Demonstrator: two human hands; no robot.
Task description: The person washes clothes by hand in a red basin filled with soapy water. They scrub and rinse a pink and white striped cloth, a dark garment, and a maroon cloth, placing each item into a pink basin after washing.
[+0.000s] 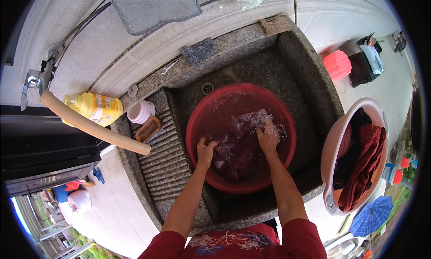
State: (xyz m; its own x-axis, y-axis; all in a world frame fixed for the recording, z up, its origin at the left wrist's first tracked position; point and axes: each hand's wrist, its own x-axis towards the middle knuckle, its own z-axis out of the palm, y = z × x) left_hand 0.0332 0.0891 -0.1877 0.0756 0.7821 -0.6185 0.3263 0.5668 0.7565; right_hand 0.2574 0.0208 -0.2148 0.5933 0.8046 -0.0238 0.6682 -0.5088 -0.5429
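A red plastic basin (291, 156) of water stands in a stone sink (319, 75). In it lies a dark maroon garment (240, 158), mostly under water, with splashes and bubbles around it. My left hand (206, 152) is at the basin's left side, thumb and fingers apart, beside the wet cloth. On the right, my right hand (268, 137) dips its fingertips into the splashing water at the cloth's far end, thumb apart from the fingers. Neither hand shows cloth gripped in it; the submerged fingertips are partly hidden.
A ribbed washboard (166, 169) forms the sink's left side, with a scrubbing brush (148, 129) and a white-pink cup (141, 111) on it. Nearby are a yellow pump bottle (96, 108) and a tap hose (90, 122). A pink tub (331, 169) of clothes stands right.
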